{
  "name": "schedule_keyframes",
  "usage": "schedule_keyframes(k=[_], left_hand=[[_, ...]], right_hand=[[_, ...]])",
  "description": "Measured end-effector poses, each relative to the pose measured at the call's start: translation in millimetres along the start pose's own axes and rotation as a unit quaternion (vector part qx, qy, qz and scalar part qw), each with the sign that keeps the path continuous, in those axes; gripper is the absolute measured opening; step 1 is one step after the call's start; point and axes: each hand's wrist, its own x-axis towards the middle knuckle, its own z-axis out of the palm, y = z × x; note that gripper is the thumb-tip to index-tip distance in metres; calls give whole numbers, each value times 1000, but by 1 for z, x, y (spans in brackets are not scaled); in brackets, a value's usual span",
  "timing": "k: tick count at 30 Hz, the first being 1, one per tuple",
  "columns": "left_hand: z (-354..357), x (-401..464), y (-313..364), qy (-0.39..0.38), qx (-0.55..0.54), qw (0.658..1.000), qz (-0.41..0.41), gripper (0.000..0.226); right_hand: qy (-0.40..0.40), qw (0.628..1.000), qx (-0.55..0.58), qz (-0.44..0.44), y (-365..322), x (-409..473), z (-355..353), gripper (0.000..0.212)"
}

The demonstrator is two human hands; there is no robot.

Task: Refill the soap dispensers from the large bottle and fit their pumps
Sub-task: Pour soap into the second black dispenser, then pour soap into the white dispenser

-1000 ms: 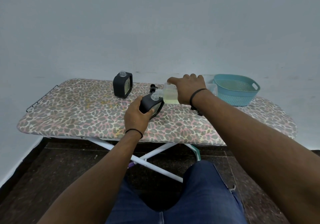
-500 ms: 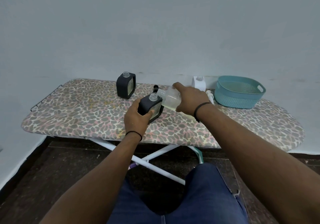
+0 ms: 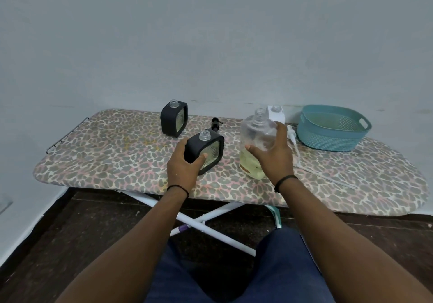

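The left hand [image 3: 181, 162] is gripping the near black square soap dispenser with a ribbed clear face [image 3: 206, 149], thumb curled across the front panel and fingers wrapped behind the left edge; the dispenser is sitting tilted a little on the leopard-print ironing board [image 3: 112, 152], its clear threaded neck open and without a pump. The right hand [image 3: 273, 152] is holding the large clear plastic bottle [image 3: 256, 145] upright just right of that dispenser, thumb in front and fingers round the far side; pale yellow liquid is lying low in the bottle and its mouth is uncapped.

Behind the near dispenser a black pump head [image 3: 215, 124] is lying on the board, partly hidden. Further back left, a second black square dispenser [image 3: 174, 121] is standing upright, also open-necked. Behind the bottle a white dispenser [image 3: 276, 113] is peeking out, and a white pump with a long clear tube [image 3: 297, 148] is lying to the right. A teal perforated plastic basket [image 3: 332, 129] is sitting at the far right.

Risks, as I judge them: both necks are narrow, so any pour from the wide bottle could miss and wet the fabric. The padded board is giving a soft footing, and a release of the tilted dispenser could tip it. The right wrist could also nudge the loose white pump off the edge.
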Motion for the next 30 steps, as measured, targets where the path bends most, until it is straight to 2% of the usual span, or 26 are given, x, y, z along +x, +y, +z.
schedule_keyframes(k=[8, 19, 22, 24, 27, 30], left_hand=[[0, 4, -6, -8, 19, 1000, -6, 56], [-1, 7, -4, -4, 34, 999, -9, 44], [-1, 7, -5, 0, 33, 999, -5, 46], [-1, 7, -5, 6, 27, 1000, -3, 46], [-3, 7, -8, 21, 21, 1000, -2, 46], [-11, 11, -12, 41, 33, 999, 2, 46]], right_hand=[[14, 999, 23, 20, 13, -5, 4, 84], [-24, 998, 37, 37, 20, -14, -8, 91], [1, 999, 47, 22, 17, -16, -8, 89], [77, 996, 51, -10, 16, -20, -6, 80], [201, 974, 52, -94, 7, -28, -3, 49], [208, 963, 50, -164, -11, -33, 4, 24]])
